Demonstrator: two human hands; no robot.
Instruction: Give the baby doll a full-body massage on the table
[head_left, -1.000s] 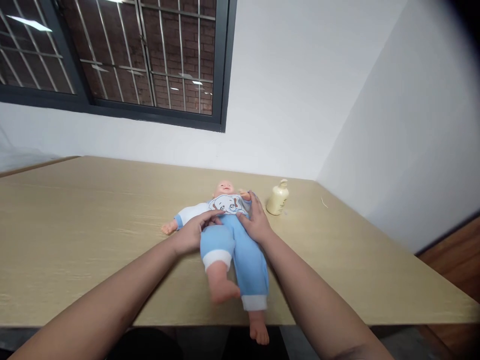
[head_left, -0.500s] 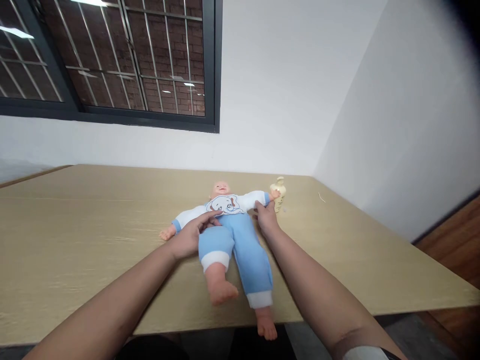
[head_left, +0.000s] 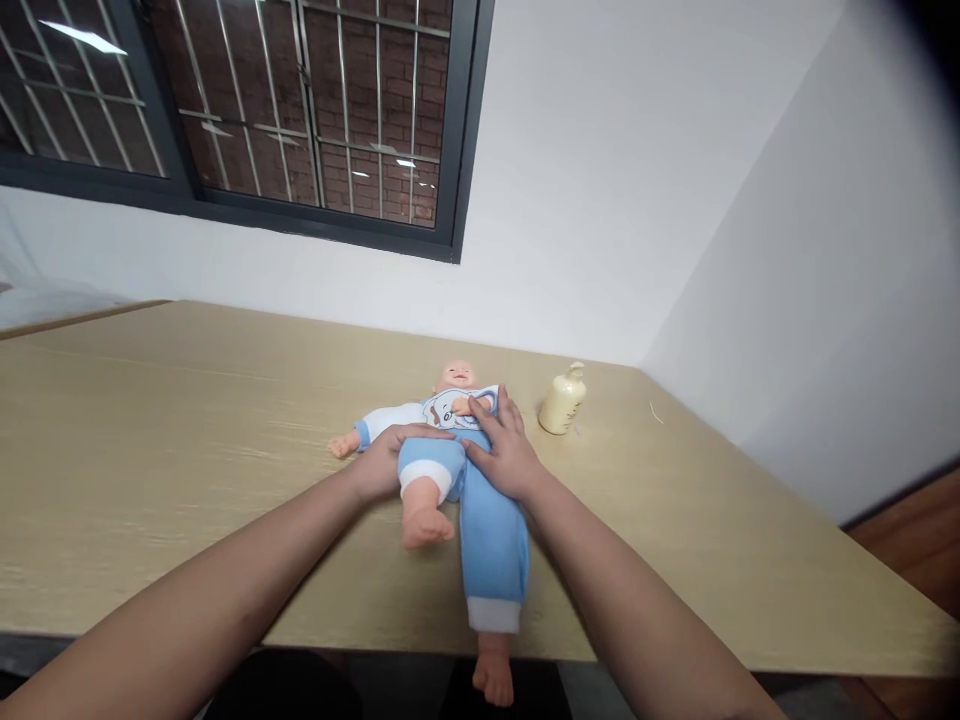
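A baby doll (head_left: 491, 540) in a white top with a blue-trimmed animal bib and blue trousers lies on its back, head away from me. My left hand (head_left: 386, 462) is at its hip, open, with fingers stretched flat across the waist behind the raised leg; its thumb is hidden. My right hand (head_left: 506, 450) lies open on the doll's other side, fingers spread over the belly and the arm bent across the bib. One doll foot hangs past the table's near edge. To the right of my right hand stands a cream pump bottle (head_left: 562, 400) with dark lettering.
The doll lies on a wood-toned table (head_left: 187, 420). A thin white strip (head_left: 656, 412) lies near its right edge. White walls (head_left: 585, 180) rise behind and to the right, with a barred, dark-framed window (head_left: 315, 120) at the upper left.
The doll's arm that reached out by the bottle now lies folded over its chest. My right hand has moved from its side onto its front. My view has tilted and shifted slightly.
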